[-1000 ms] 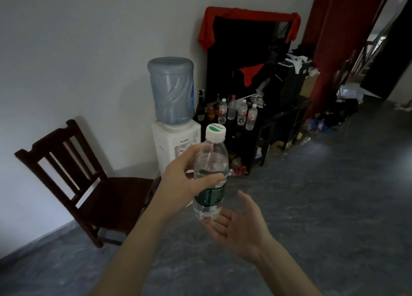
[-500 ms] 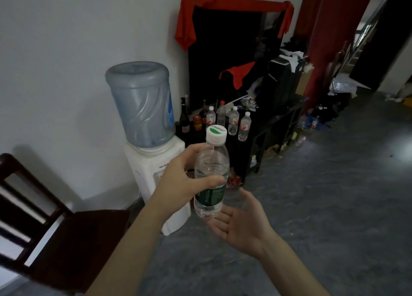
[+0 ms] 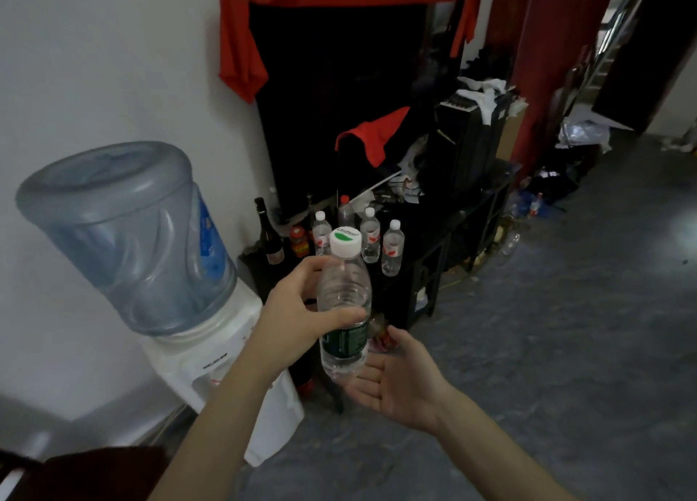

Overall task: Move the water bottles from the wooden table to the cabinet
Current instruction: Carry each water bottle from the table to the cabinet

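My left hand (image 3: 301,312) grips a clear water bottle (image 3: 344,293) with a white cap and a dark green label, held upright in mid-air. My right hand (image 3: 399,380) is open, palm up, just under and beside the bottle's base. Whether it touches the base I cannot tell. Ahead stands a low black cabinet (image 3: 464,218). On its near left end stand three small water bottles with red labels (image 3: 392,248), upright and close together. The wooden table is not in view.
A water dispenser (image 3: 211,353) with a big blue jug (image 3: 124,236) stands at the left against the wall. A dark wine bottle (image 3: 269,236) and a red-lidded jar (image 3: 298,240) sit beside the small bottles. Clutter and red cloth cover the cabinet's far end. Grey floor lies to the right.
The view has come closer to the cabinet and the dispenser. The chair has slid almost out of the bottom left. Both hands keep the same pose around the bottle.
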